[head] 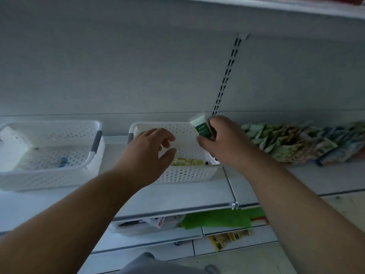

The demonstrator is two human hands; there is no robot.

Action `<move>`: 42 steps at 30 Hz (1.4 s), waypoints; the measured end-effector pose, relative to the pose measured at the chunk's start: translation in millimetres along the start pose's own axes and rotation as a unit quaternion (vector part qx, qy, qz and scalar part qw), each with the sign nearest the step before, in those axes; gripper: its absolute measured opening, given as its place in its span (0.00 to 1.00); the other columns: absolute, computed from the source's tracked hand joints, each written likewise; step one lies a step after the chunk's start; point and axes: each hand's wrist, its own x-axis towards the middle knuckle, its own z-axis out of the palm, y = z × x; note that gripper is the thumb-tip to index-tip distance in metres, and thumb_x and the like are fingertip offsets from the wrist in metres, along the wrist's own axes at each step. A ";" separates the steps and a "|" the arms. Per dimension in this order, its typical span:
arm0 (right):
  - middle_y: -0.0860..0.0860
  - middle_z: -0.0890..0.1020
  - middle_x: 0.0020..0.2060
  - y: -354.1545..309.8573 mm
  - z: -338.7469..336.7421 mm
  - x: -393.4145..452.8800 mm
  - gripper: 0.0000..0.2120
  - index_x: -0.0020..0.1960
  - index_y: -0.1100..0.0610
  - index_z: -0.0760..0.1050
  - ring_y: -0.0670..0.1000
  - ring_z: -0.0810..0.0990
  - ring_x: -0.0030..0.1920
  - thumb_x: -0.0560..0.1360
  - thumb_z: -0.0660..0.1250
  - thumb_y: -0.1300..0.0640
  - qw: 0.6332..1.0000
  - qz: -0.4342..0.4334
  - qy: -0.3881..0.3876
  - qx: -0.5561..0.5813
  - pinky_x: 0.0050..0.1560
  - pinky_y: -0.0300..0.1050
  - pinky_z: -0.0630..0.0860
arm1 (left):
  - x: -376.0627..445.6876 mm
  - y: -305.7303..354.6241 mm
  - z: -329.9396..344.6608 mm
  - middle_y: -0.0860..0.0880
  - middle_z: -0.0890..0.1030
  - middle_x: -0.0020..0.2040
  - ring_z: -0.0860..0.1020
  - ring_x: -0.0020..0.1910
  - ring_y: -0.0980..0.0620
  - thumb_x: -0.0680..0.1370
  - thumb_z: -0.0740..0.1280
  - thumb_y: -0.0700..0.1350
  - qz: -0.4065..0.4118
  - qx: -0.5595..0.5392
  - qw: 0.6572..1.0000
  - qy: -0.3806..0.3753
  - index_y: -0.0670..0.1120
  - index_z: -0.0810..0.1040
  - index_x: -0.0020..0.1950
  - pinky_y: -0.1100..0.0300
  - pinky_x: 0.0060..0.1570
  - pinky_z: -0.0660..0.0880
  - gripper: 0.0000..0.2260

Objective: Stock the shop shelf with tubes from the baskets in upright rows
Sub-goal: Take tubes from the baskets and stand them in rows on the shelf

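Observation:
My right hand [221,139] grips a white and green tube [200,125] above the right rim of the middle white basket [177,175]. The tube is tilted, its crimped end pointing up and left. My left hand [150,153] hovers over that basket with fingers loosely curled and nothing in it. A yellowish tube [186,162] lies flat on the basket floor. To the right, rows of green and blue tubes [296,143] stand on the shelf [325,178]. A second white basket [49,155] at the left holds a few items, one with a blue part.
The grey back panel has a slotted upright [227,76] just behind my right hand. Another shelf board runs overhead. Below the shelf edge lie green packaging [217,219], yellow packets [227,237] and a clear box on lower shelves.

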 end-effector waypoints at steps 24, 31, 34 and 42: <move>0.56 0.76 0.30 47.1 -43.9 -131.7 0.12 0.44 0.58 0.73 0.51 0.75 0.31 0.81 0.60 0.53 0.920 0.165 0.127 0.334 0.33 0.37 0.72 | 73.7 31.7 43.2 0.54 0.79 0.44 0.76 0.40 0.53 0.70 0.74 0.55 -0.006 0.138 0.967 -0.216 0.55 0.73 0.47 0.59 0.38 0.71 0.12; 0.55 0.77 0.31 92.6 -90.2 -176.3 0.10 0.46 0.62 0.74 0.46 0.74 0.29 0.81 0.60 0.56 0.911 0.133 0.109 0.374 0.29 0.33 0.70 | 9.3 139.2 34.3 0.55 0.74 0.45 0.72 0.40 0.58 0.73 0.70 0.55 -0.033 0.087 0.994 -0.056 0.56 0.75 0.50 0.62 0.36 0.68 0.09; 0.55 0.78 0.34 130.8 -123.1 -207.9 0.08 0.48 0.58 0.74 0.48 0.75 0.30 0.82 0.59 0.56 0.916 0.129 0.106 0.366 0.31 0.36 0.72 | -7.0 199.3 64.3 0.54 0.73 0.49 0.74 0.42 0.56 0.74 0.68 0.49 -0.019 0.042 0.998 -0.041 0.54 0.75 0.55 0.59 0.40 0.70 0.10; 0.51 0.76 0.32 232.5 -189.0 -264.5 0.11 0.45 0.57 0.75 0.48 0.73 0.31 0.81 0.61 0.51 0.908 0.167 0.172 0.344 0.32 0.42 0.68 | -2.6 327.0 142.1 0.56 0.78 0.38 0.76 0.33 0.59 0.70 0.75 0.51 -0.026 -0.068 0.995 -0.074 0.56 0.74 0.44 0.66 0.28 0.70 0.10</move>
